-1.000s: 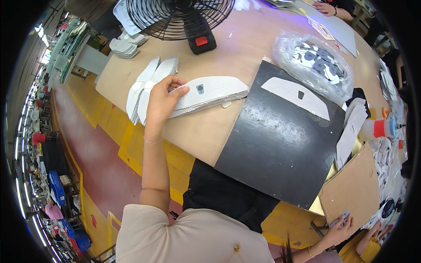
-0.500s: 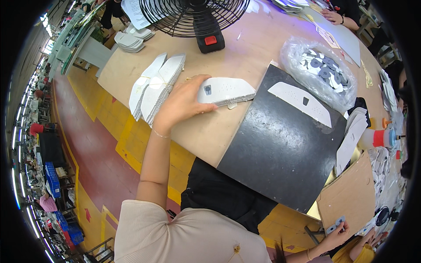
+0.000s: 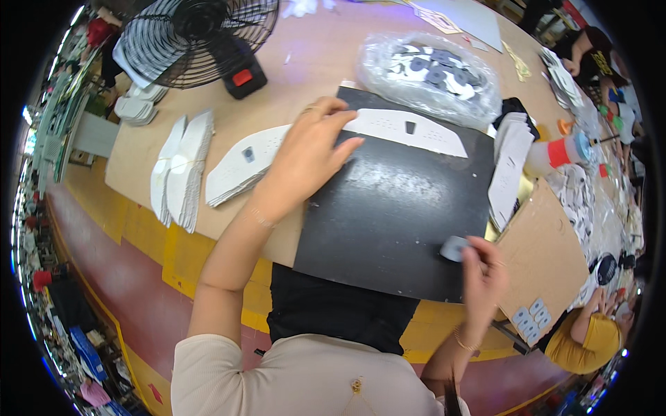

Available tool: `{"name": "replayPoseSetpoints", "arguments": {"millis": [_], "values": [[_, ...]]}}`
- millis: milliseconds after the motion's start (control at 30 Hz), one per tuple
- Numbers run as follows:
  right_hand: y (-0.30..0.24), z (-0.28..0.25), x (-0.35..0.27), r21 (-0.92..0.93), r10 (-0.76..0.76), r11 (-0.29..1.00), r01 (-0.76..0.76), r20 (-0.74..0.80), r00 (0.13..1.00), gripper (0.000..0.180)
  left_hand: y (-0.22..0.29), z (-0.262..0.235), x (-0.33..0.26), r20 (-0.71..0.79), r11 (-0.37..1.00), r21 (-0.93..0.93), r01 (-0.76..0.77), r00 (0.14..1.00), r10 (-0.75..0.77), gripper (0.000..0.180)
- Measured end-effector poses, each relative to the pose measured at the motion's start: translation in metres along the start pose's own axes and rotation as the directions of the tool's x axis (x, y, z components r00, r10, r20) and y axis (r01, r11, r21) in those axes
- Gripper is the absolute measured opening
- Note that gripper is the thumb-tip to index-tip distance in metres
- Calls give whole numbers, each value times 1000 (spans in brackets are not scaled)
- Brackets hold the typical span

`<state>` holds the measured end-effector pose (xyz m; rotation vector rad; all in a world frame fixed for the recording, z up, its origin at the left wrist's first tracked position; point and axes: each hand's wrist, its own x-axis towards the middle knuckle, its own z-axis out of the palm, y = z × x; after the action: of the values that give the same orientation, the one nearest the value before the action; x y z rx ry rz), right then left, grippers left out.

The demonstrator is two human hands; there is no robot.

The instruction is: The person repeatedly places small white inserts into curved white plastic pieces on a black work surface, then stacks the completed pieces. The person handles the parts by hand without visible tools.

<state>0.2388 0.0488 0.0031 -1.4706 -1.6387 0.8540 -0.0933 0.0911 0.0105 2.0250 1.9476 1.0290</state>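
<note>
Since half a second ago, your left hand has left the stack of white cut pieces and swung right onto the black work mat, while your right hand has risen from below the table edge to the mat's near right corner.

You face a wide tan table. Largest on it is the black mat, lying square in front of you. At the far left stands a black wire fan with a red switch. Beyond the mat sits a clear plastic bag full of small black and white bits. A brown cardboard sheet lies right of the mat, with a leaning pile of white pieces just above it.

One long curved white piece lies along the mat's far edge. Your left hand rests open and flat, fingers stretched, touching that piece's left end (the stack sits just to its left).

Your right hand pinches a small grey patch between thumb and fingertips, at the mat's edge.
</note>
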Motion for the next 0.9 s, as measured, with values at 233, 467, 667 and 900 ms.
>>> {"name": "replayPoseSetpoints", "arguments": {"millis": [233,467,667,900], "values": [[-21,67,10,-69,-254,957,283,278,926,21,-2,80,55,78,974,201,-104,993,90,32],[-18,52,13,-119,-277,952,283,63,959,37,18,54,48,143,989,-144,-21,989,42,10],[-48,32,21,-140,-414,904,403,-56,909,38,85,-21,-27,236,930,-362,-64,959,157,9],[-43,-11,-7,-3,-59,997,76,604,795,17,83,-18,-108,630,673,-470,571,751,-197,13]]}}
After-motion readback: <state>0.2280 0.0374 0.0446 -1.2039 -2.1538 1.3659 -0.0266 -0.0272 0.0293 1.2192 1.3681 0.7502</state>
